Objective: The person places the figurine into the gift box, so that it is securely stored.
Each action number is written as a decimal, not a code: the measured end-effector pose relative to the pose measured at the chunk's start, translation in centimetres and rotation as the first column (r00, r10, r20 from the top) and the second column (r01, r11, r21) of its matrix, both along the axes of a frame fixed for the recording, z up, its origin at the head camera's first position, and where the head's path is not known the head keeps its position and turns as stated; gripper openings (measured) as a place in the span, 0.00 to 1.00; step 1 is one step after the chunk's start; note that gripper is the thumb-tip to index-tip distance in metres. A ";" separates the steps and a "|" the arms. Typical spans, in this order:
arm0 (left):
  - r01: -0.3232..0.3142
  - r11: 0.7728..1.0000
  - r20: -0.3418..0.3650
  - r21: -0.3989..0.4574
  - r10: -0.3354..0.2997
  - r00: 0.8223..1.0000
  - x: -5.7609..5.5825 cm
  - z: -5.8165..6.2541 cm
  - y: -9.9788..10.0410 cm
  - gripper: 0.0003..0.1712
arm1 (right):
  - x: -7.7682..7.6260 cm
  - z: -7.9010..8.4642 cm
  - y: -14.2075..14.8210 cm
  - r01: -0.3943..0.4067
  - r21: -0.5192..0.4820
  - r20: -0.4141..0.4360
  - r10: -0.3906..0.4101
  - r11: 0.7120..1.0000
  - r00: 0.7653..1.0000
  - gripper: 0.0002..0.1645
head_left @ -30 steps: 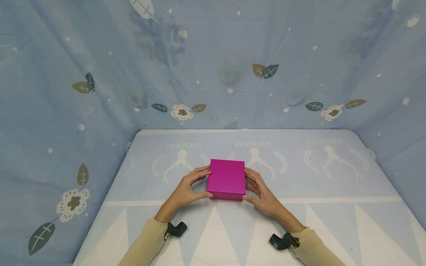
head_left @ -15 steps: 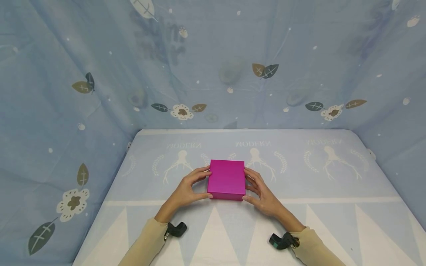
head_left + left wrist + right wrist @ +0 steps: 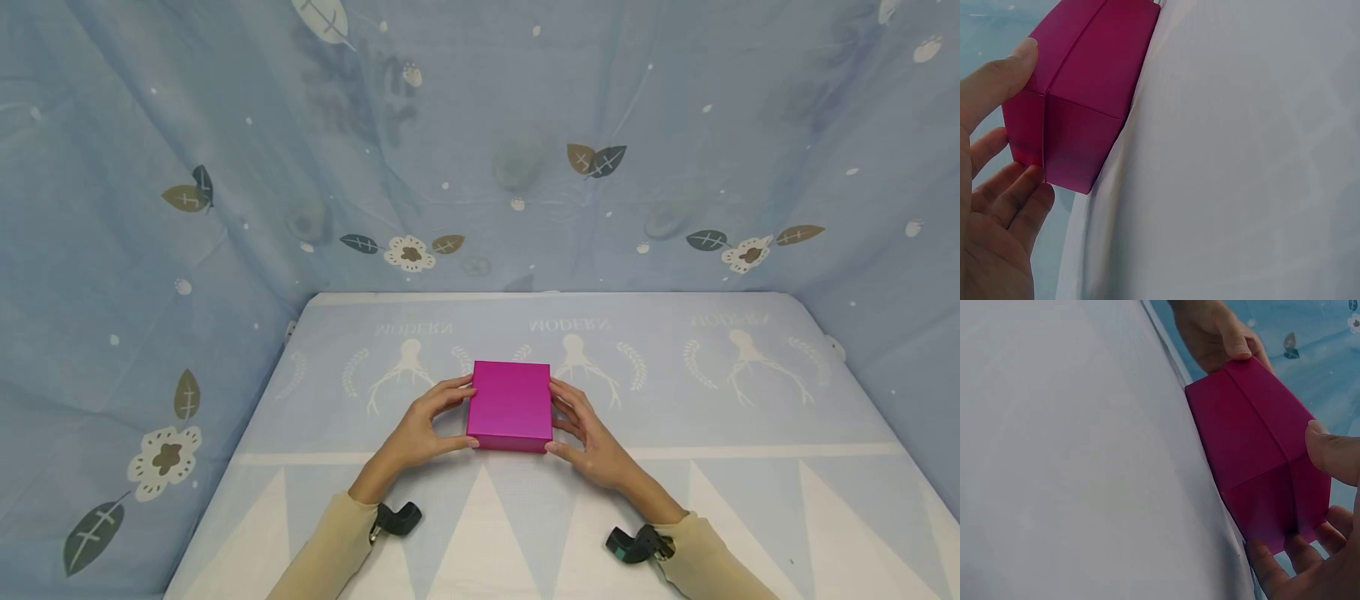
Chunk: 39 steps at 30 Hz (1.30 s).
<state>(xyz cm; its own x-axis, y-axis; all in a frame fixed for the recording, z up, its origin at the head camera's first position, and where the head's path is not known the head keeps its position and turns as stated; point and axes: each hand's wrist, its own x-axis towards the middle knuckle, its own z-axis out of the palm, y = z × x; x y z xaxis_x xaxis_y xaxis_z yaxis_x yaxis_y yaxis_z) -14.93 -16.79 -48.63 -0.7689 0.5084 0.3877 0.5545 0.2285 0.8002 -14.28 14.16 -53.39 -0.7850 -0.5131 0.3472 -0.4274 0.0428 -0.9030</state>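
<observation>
A square magenta lidded box (image 3: 512, 400) lies flat on the covered table, lid closed. At its left side my left hand (image 3: 420, 427) holds it, thumb at the near left corner and fingertips along the side. My right hand (image 3: 596, 442) grips the opposite side in the same manner. In the left wrist view the box (image 3: 1094, 69) shows a seam between lid and base, with the thumb on the lid part. The right wrist view has the box (image 3: 1244, 431) between both hands. What is inside the box is hidden.
A pale blue and white cloth with printed antlers and triangles covers the table (image 3: 480, 533). Blue patterned curtains (image 3: 480, 150) rise behind it and on both sides. A black wrist device (image 3: 399, 518) sits on the left wrist, another device (image 3: 636, 544) on the right.
</observation>
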 end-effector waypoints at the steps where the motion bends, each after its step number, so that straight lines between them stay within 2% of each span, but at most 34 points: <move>1: -0.001 1.000 -0.003 -0.001 0.001 1.000 -0.2 -0.4 0.0 0.39 | 0.0 0.0 0.0 -0.001 0.000 -0.003 0.001 1.000 1.000 0.49; 6: -0.012 1.000 -0.018 -0.026 0.012 1.000 -1.1 -2.2 -0.3 0.41 | -0.1 0.0 0.2 0.000 0.012 -0.024 0.000 1.000 1.000 0.49; 10: -0.006 0.999 -0.022 -0.035 0.005 1.000 -1.5 -2.9 -0.4 0.41 | -0.1 0.0 0.4 0.004 0.029 -0.029 -0.003 1.000 1.000 0.50; 19: 0.003 0.999 -0.022 -0.040 -0.004 1.000 -1.2 -2.9 0.2 0.41 | 0.3 -0.2 1.1 -0.004 0.033 -0.030 0.005 0.999 1.000 0.50; 29: -0.016 0.998 -0.065 -0.057 0.012 0.998 -1.0 -3.0 0.3 0.43 | 0.6 -0.2 1.0 0.002 0.043 -0.040 -0.001 0.999 0.999 0.50; 33: -0.031 0.996 -0.102 -0.080 0.023 0.995 -1.1 -2.6 -0.2 0.43 | 0.6 0.3 1.3 0.025 0.087 -0.069 -0.019 0.996 0.997 0.50; 36: -0.091 0.989 -0.153 -0.115 0.073 0.985 -1.2 -1.4 -1.3 0.38 | 0.6 1.3 2.2 0.057 0.133 -0.097 -0.044 0.989 0.994 0.49; 39: -0.177 0.975 -0.204 -0.133 0.148 0.968 -1.7 0.0 -2.9 0.33 | 0.3 2.4 4.3 0.121 0.210 -0.188 -0.081 0.970 0.979 0.46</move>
